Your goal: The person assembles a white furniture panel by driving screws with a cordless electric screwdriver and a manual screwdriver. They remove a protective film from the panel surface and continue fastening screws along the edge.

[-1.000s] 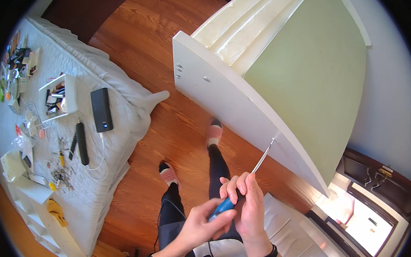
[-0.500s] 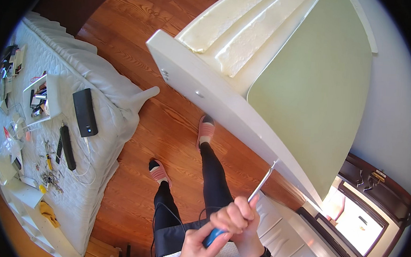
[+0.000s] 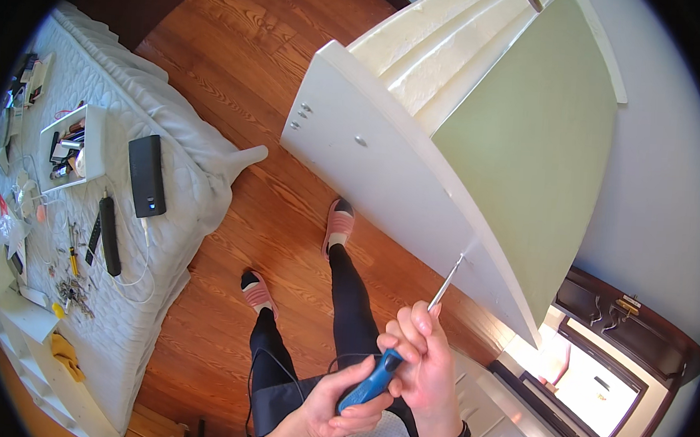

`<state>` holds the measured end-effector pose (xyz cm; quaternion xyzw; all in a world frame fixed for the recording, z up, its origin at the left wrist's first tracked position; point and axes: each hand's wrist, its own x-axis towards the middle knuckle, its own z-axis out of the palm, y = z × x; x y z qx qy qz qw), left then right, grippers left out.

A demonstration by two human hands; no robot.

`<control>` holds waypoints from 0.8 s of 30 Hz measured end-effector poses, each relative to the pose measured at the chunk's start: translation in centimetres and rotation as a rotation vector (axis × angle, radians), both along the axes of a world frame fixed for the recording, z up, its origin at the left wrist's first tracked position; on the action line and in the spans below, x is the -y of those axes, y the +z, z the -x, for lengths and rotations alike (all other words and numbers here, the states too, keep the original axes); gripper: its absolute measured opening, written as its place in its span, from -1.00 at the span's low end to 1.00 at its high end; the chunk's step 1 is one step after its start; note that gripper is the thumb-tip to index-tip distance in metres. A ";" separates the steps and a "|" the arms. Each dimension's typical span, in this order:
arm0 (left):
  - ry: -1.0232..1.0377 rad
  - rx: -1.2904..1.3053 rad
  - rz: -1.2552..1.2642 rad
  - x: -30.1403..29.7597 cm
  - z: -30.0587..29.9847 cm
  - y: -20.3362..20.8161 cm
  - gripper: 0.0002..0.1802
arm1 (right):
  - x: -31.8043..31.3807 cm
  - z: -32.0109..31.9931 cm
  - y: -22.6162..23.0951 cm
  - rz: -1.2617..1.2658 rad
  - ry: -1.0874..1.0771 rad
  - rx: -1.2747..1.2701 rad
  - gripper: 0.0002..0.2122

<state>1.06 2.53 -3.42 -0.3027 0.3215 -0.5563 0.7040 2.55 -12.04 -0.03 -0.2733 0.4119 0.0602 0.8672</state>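
A screwdriver with a blue handle (image 3: 371, 390) and a long metal shaft (image 3: 444, 285) slants up and to the right, held in both my hands. My left hand (image 3: 337, 402) is closed around the handle. My right hand (image 3: 425, 371), wearing a black wristband, is curled about the upper handle and the lower shaft. The shaft's tip meets the white side panel (image 3: 399, 197) of a furniture piece, near the panel's right end. A row of small round metal fittings (image 3: 360, 141) shows farther along that panel. A pale green board (image 3: 530, 149) adjoins it.
At left a quilted white mattress (image 3: 184, 184) carries a white bin (image 3: 98, 143) of small items, a black power bank (image 3: 147, 176), a yellow-and-black tool (image 3: 73, 262) and scattered hardware (image 3: 73, 294). A dark-framed mirror (image 3: 596, 386) is at lower right. My slippered feet rest on the wooden floor (image 3: 207, 322).
The side panel's broad face shows more than before. My grip has shifted, so more of the blue handle is visible. The screwdriver tip stays at the panel.
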 end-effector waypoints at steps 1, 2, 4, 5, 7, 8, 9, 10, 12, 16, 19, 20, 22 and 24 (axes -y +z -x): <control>-0.013 0.010 -0.026 0.2 0.1 0.2 -0.47 | 0.2 0.2 0.0 -0.033 0.002 -0.012 -0.65; -0.030 0.022 -0.053 0.3 -0.1 0.1 -0.50 | 0.4 0.3 0.0 -0.064 0.004 -0.008 -0.65; -0.157 0.233 -0.291 0.3 -0.5 1.0 -0.45 | 0.8 0.6 -0.3 -0.127 0.008 -0.002 -0.63; -0.227 0.338 -0.410 -0.2 -0.9 1.9 -0.43 | 0.9 0.7 -0.6 -0.201 -0.009 0.053 -0.62; -0.333 0.594 -0.645 -0.2 -1.9 2.8 -0.55 | 0.9 0.6 -1.6 -0.352 -0.049 0.200 -0.61; -0.392 0.717 -0.772 -0.1 -2.2 3.3 -0.59 | 0.9 0.5 -2.0 -0.413 -0.064 0.238 -0.60; -0.449 0.837 -0.899 -0.1 -2.4 4.0 -0.64 | 0.8 0.4 -2.2 -0.421 -0.078 0.217 -0.60; -0.528 0.931 -0.994 -0.3 -2.5 4.4 -0.74 | 0.6 0.2 -2.2 -0.446 -0.099 0.231 -0.59; -0.458 1.331 -1.228 0.2 -2.2 4.1 -0.74 | 0.2 -0.5 -1.9 -0.265 -0.056 0.232 -0.55; -0.379 1.645 -1.492 1.3 -0.9 3.0 -0.66 | -1.8 -0.9 1.7 0.512 0.203 -0.137 -0.59; -0.287 1.644 -1.449 1.2 -0.2 2.7 -0.64 | -1.7 -0.9 1.7 0.462 0.321 -0.104 -0.64; -0.253 1.632 -1.422 1.2 -0.2 2.6 -0.62 | -1.9 -0.9 1.6 0.478 0.297 -0.092 -0.66; -0.175 0.841 -0.815 -0.1 -0.3 1.8 -0.57 | -1.9 -0.7 1.3 0.384 0.250 -0.061 -0.66; -0.013 0.154 -0.144 -0.3 -0.3 0.5 -0.44 | -1.7 -0.4 1.1 0.350 0.211 -0.069 -0.65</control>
